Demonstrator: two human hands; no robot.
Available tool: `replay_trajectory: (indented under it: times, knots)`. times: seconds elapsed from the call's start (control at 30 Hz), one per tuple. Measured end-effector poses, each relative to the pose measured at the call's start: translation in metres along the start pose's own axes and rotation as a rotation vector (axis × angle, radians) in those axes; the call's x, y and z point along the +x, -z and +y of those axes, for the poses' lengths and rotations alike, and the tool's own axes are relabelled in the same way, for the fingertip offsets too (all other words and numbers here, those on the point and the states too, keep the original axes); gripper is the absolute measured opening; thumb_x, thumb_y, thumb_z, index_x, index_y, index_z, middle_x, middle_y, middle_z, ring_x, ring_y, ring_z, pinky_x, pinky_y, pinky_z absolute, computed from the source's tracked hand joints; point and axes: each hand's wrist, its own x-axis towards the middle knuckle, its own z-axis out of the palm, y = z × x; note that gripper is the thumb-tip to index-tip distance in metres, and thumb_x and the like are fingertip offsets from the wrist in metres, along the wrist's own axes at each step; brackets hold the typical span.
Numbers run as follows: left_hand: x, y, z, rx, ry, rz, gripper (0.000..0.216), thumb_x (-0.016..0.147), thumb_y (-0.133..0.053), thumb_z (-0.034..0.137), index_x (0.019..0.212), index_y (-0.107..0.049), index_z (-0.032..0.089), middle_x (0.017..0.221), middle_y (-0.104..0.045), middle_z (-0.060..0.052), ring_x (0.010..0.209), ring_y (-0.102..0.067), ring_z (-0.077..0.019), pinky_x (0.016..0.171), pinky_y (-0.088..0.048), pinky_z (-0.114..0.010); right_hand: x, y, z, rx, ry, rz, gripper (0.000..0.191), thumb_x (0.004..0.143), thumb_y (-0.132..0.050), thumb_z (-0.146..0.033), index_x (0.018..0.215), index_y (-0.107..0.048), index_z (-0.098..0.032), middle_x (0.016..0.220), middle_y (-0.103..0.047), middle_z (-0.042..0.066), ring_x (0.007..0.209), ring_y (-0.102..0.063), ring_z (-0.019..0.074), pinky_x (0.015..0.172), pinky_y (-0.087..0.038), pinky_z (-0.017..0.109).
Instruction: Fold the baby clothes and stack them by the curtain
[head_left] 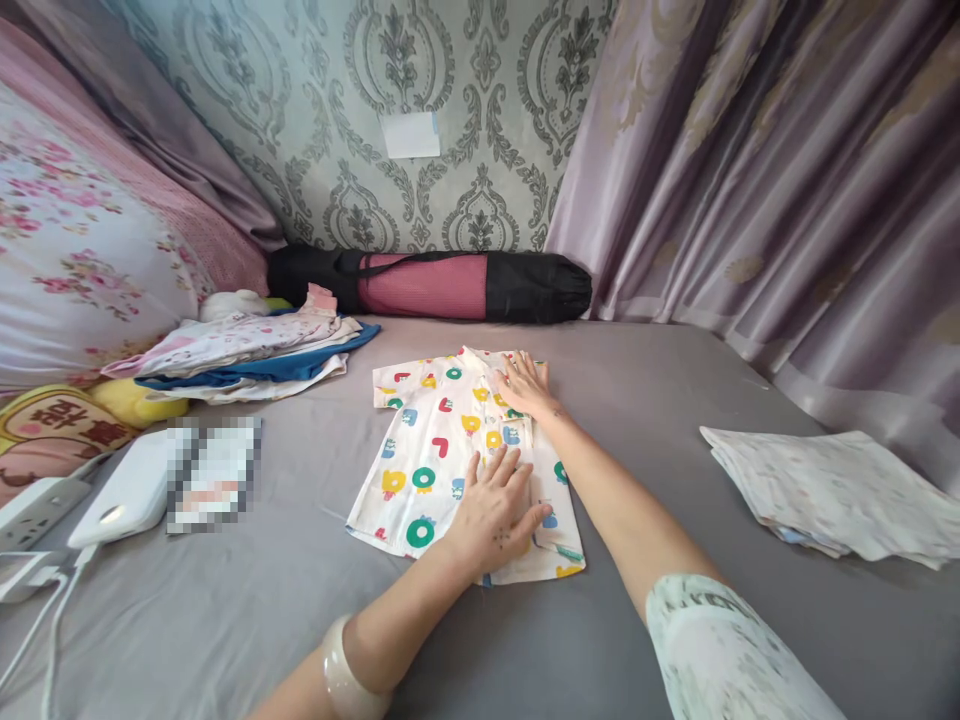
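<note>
While the left hand [496,512] and right hand [526,386] lie splayed on it, a thin printed shirt [439,425] rests on the grey sheet [292,570].
Floppy clothes pile [251,352] to its left, folded cloth [832,490] right, tubular bag [427,286] behind.

You've got 2 bare hands: L hand [499,515] & R hand [529,385]. You've 1 white short-sleeved fabric shirt [409,430] w/ multicol. letter print, 1 heap of folded white, pink & blue clothes [247,350] (no. of pcs unclear to you) & 1 stack of folded pale patterned cloth [832,490] (ditto). You've also 1 pale glossy round bangle [339,660], 1 white oblong plastic device [131,485], 1 pixelated rect. item [214,475], 1 white plastic power strip [37,510], 1 long black-&-pink cylindrical fabric bag [424,287], 1 white rect. wall card [411,135].
</note>
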Motion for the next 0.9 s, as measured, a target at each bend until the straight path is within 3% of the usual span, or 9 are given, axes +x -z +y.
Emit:
replay_trajectory:
  times: [0.1,0.4,0.6,0.7,0.9]
  knots:
    - [-0.001,0.0,-0.005,0.075,0.024,0.025,0.059,0.093,-0.037,0.058,0.137,-0.047,0.021,0.152,-0.036,-0.015,0.145,-0.019,-0.0332,0.115,-0.011,-0.062,0.003,0.0,-0.01,-0.002,0.047,-0.012,0.064,0.097,-0.01,-0.053,0.154,-0.019,-0.025,0.161,-0.012,0.007,0.147,-0.005,0.0268,0.115,-0.003,0.055]
    - [-0.004,-0.004,-0.011,0.075,0.073,-0.07,0.068,0.093,-0.032,0.061,0.144,-0.038,0.017,0.157,-0.023,-0.015,0.147,-0.01,-0.0335,0.116,-0.011,-0.061,0.009,-0.024,-0.019,-0.025,0.083,-0.012,0.06,0.098,-0.015,-0.051,0.153,-0.022,-0.029,0.161,-0.016,0.006,0.147,-0.006,0.0275,0.114,-0.004,0.056]
    - [-0.004,-0.001,-0.011,0.064,0.064,-0.059,0.064,0.094,-0.033,0.06,0.142,-0.041,0.018,0.156,-0.026,-0.015,0.146,-0.013,-0.0335,0.115,-0.014,-0.062,0.014,-0.012,-0.015,0.033,0.067,-0.089,0.063,0.098,-0.009,-0.054,0.153,-0.021,-0.027,0.161,-0.013,0.007,0.147,-0.004,0.0271,0.114,-0.004,0.056]
    - [-0.004,0.002,-0.009,0.091,0.071,-0.033,0.059,0.095,-0.036,0.055,0.139,-0.044,0.017,0.156,-0.028,-0.015,0.146,-0.013,-0.0335,0.114,-0.016,-0.063,0.017,-0.005,-0.013,0.011,0.083,-0.007,0.064,0.098,-0.003,-0.05,0.153,-0.021,-0.023,0.161,-0.012,0.008,0.148,-0.005,0.0251,0.115,-0.001,0.055]
    - [-0.005,-0.004,-0.012,0.116,0.078,-0.041,0.063,0.095,-0.032,0.057,0.143,-0.039,0.017,0.157,-0.025,-0.013,0.146,-0.013,-0.0322,0.115,-0.016,-0.061,0.029,-0.012,-0.028,-0.067,0.325,0.046,0.06,0.099,-0.012,-0.043,0.153,-0.023,-0.021,0.161,-0.015,0.002,0.147,-0.008,0.0205,0.118,-0.003,0.044]
